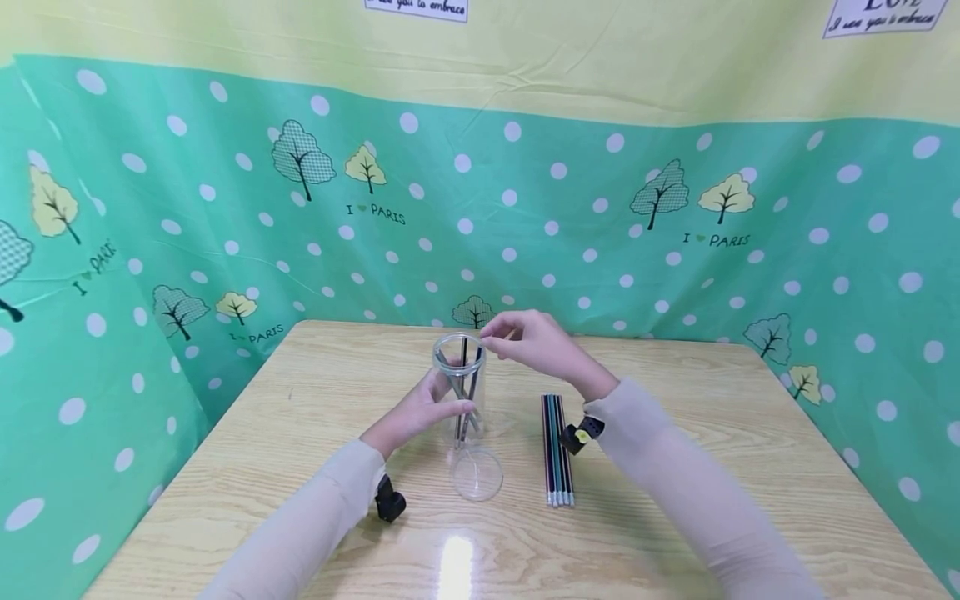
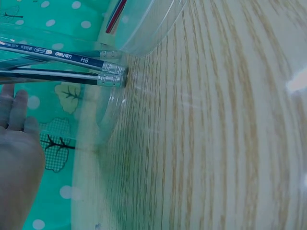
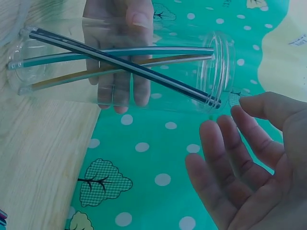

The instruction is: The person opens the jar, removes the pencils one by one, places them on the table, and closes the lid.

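Observation:
My left hand [image 1: 420, 408] grips a clear, wide-mouthed jar [image 3: 168, 36], its fingers behind the wall and its thumb across the front. The jar stands upright on the table. Three pencils [image 3: 158, 75] lean crosswise inside, their metal-ringed ends at the jar's bottom; one in the left wrist view carries "HB" lettering. Beside the jar's mouth, my right hand [image 1: 542, 343] has its fingers loosely bent, with nothing between thumb and fingertips. In the right wrist view those fingertips are just off the jar's rim [image 3: 218, 72].
A clear round lid [image 1: 477, 475] lies in front of the jar. Right of it, several dark and teal pencils [image 1: 556, 450] lie side by side on the wooden table [image 1: 675, 500]. Behind the table hangs a green and yellow patterned cloth [image 1: 525, 200].

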